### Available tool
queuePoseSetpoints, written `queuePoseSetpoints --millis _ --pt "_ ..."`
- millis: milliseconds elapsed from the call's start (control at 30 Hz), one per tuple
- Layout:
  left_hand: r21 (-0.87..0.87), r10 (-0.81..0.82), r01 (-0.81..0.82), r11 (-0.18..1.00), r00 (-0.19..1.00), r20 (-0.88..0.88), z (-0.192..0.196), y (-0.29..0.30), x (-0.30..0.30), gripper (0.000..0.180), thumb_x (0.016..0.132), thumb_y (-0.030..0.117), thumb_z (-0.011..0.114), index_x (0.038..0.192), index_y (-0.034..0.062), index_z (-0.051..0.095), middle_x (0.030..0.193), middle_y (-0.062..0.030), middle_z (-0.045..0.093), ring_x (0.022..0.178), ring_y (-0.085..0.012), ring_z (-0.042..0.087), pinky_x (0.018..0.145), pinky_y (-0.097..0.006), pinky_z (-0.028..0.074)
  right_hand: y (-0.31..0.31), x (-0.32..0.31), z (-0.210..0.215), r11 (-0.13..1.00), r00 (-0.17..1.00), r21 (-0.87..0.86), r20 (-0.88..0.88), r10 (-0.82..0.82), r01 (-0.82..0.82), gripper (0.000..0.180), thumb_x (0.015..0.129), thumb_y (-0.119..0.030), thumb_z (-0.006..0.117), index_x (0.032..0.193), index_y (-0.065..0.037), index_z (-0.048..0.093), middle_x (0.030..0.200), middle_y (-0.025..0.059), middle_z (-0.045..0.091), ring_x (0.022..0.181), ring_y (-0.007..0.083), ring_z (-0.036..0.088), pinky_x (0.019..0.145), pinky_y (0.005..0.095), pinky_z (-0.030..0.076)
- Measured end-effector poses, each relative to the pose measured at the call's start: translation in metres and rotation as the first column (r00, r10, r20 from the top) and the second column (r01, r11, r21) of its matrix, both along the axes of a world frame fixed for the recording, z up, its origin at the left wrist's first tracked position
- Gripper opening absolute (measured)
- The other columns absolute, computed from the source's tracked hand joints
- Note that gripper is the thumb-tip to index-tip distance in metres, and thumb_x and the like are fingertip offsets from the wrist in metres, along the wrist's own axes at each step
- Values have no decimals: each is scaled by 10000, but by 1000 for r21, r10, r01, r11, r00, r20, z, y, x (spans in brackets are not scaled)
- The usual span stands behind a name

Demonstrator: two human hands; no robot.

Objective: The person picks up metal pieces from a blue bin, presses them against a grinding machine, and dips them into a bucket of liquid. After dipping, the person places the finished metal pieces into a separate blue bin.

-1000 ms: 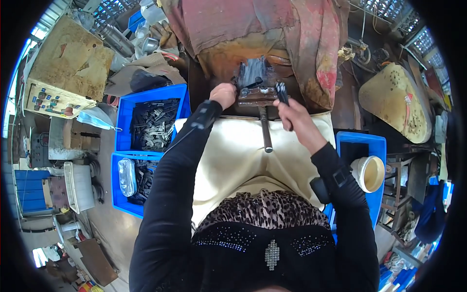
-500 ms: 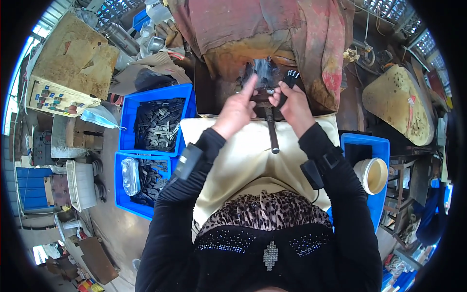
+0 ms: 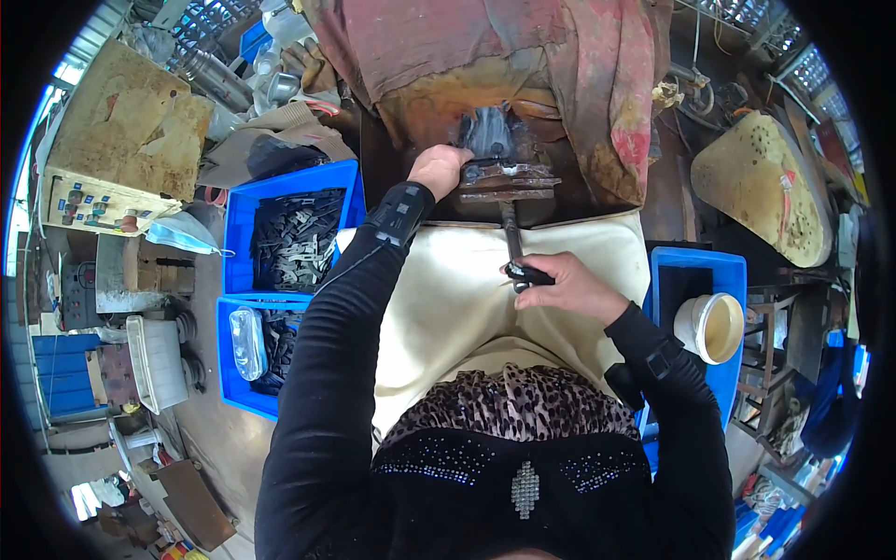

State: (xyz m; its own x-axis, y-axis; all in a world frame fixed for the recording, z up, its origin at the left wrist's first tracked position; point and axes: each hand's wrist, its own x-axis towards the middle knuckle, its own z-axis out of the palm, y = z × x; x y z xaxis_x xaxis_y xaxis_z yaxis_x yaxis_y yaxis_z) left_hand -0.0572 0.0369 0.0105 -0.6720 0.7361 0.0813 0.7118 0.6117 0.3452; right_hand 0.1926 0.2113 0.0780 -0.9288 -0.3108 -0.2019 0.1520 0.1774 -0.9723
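In front of me a metal clamp fixture [image 3: 509, 183] stands by a grey, blurred wheel-like part [image 3: 487, 133]. A round metal bar [image 3: 511, 227] runs from the fixture toward me. My left hand [image 3: 439, 172] is curled at the fixture's left edge; its fingertips are mostly hidden, so what they hold does not show. Near the bar's close end, my right hand [image 3: 571, 287] is closed around the bar with several black metal pieces [image 3: 530, 273] in the same grip. A cream cloth [image 3: 439, 280] covers my lap under the bar.
Two blue bins [image 3: 241, 245] of dark metal parts stand at my left, with a clear plastic package [image 3: 247, 343] on the nearer. On my right a blue bin [image 3: 737, 280] holds a white bucket [image 3: 695, 327]. Red stained cloth [image 3: 448, 47] hangs over the machine. A control box [image 3: 112, 201] stands far left.
My right hand has come down from beside the fixture to the bar's near end, still with the black pieces. My left hand has moved left and curled at the fixture's edge; its pointing finger has folded.
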Motion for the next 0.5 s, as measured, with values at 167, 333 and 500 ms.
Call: queuePoseSetpoints --millis 167,333,500 --pt "-66 -78 89 994 986 146 0 6 3 373 805 -24 532 1132 97 665 1027 -194 663 980 -364 622 872 -399 488 0 6 2 993 991 113 -126 38 -24 394 834 -149 734 1197 -39 625 921 42 683 807 85 616 767 259 496" --pt "0 -164 168 986 961 223 -8 -4 -8 404 777 -44 540 1132 101 669 1039 -185 664 985 -363 620 865 -398 492 -7 7 15 906 900 424 -396 184 1 351 794 -170 741 1120 -77 647 862 66 677 769 199 650 693 309 519" --pt "117 -209 202 972 977 50 5 -27 -6 411 766 -39 570 1139 107 660 994 -173 659 937 -363 622 834 -403 502 -15 15 18 767 774 621 -562 293 161 322 765 -187 734 1065 -113 644 820 46 651 737 246 643 626 359 511"
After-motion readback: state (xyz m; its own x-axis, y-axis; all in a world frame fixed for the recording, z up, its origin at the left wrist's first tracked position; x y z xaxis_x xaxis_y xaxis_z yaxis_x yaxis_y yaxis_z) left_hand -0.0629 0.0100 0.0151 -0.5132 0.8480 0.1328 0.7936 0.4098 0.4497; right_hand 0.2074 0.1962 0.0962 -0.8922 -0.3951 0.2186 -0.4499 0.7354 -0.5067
